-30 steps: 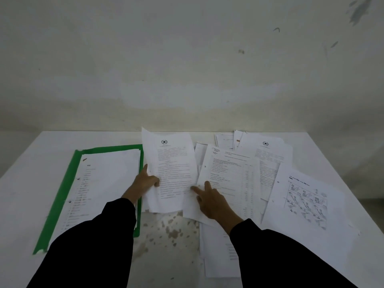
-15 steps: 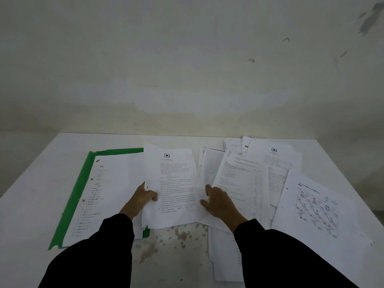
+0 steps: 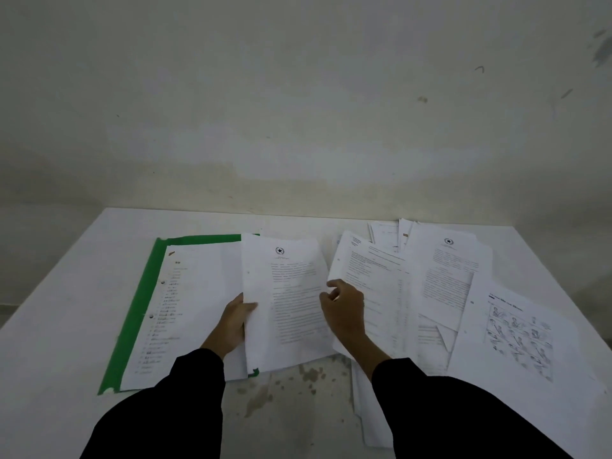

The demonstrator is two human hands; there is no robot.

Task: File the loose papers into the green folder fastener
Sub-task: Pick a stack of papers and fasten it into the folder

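The green folder [image 3: 137,313] lies open on the left of the table with a filed page [image 3: 195,293] on top. A printed sheet with a star emblem [image 3: 288,306] overlaps the folder's right side. My left hand [image 3: 233,321] pinches that sheet's left edge, thumb on top. My right hand [image 3: 342,309] grips its right edge with curled fingers. Loose papers [image 3: 440,293] are spread to the right, one with drawings [image 3: 520,336] at the near right.
The white table [image 3: 66,293] ends against a pale wall [image 3: 298,111]. A stained patch [image 3: 281,385] shows near the front edge between my dark sleeves. More sheets [image 3: 367,419] hang toward the front edge under my right arm.
My right hand went from pointing flat on the papers to gripping the star sheet's right edge. The sheet has shifted left over the folder.
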